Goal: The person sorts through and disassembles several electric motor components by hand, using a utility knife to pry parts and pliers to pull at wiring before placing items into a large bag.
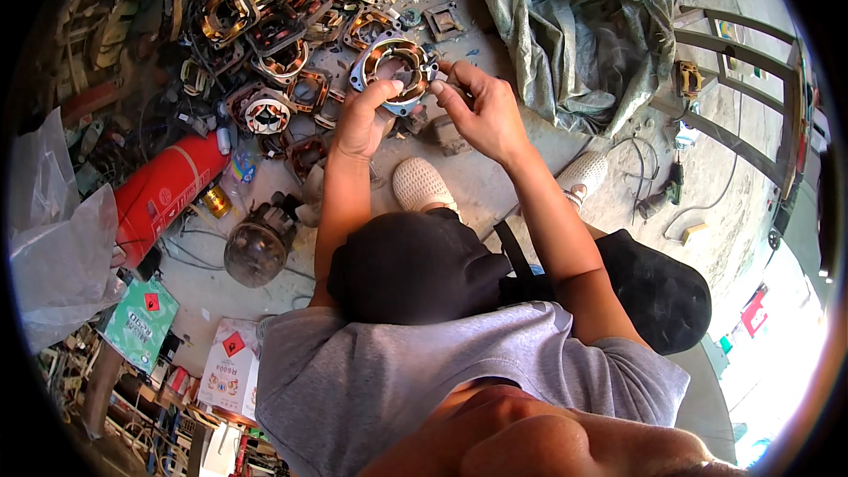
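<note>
My left hand (364, 119) and my right hand (481, 110) together hold a round motor stator (394, 69) with a bluish metal ring and copper windings, raised above the concrete floor. The left hand grips its near rim from below with the thumb up on it. Fingers of the right hand pinch the ring's right edge at a small lug. My knees in black trousers and two pale shoes (424, 184) show below the hands.
A heap of similar stators and metal frames (265, 26) lies on the floor at upper left. A red cylinder (168, 185), a dark round motor part (258, 247), a grey-green tarp (574, 26), a metal frame (742, 88), cables and cartons surround me.
</note>
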Demonstrator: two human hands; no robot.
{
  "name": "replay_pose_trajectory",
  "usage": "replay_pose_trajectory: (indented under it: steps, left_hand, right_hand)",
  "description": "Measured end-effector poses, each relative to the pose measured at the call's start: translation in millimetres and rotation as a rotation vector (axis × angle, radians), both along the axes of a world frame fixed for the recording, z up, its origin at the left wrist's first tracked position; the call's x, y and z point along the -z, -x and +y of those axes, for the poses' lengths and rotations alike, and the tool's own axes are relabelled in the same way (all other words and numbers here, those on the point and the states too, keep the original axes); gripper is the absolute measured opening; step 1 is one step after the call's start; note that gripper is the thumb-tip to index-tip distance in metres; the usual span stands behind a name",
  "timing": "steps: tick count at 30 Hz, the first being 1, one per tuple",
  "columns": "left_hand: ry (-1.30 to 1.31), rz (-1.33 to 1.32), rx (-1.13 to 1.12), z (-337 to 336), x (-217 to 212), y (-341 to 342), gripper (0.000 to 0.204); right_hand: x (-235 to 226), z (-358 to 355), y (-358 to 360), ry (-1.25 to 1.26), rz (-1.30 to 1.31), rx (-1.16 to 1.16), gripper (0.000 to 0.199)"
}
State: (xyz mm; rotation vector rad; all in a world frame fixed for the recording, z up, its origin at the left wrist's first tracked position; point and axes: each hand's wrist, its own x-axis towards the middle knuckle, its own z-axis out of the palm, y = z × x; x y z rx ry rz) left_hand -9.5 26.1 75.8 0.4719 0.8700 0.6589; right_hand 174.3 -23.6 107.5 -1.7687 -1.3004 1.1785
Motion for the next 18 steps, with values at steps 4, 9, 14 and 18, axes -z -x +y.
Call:
replay_pose_trajectory:
  steps: [4, 9, 14, 18]
  left_hand:
    - [-0.037, 0.031, -0.044, 1, -11, -5, 0.056]
    - [-0.140, 0.059, -0.044, 0, -12, -8, 0.059]
    - [-0.112, 0.065, 0.010, -4, -12, -11, 0.055]
    - [-0.063, 0.054, -0.013, -6, -3, -12, 0.052]
  right_hand:
    - [-9, 6, -8, -0.077, -0.061, -0.151, 0.022]
    - [-17, 10, -12, -0.071, -0.113, -0.200, 0.020]
    - [0, 8, -16, -0.093, -0.164, -0.123, 0.022]
    - [-2, 11, -25, -0.034, -0.032, -0.158, 0.027]
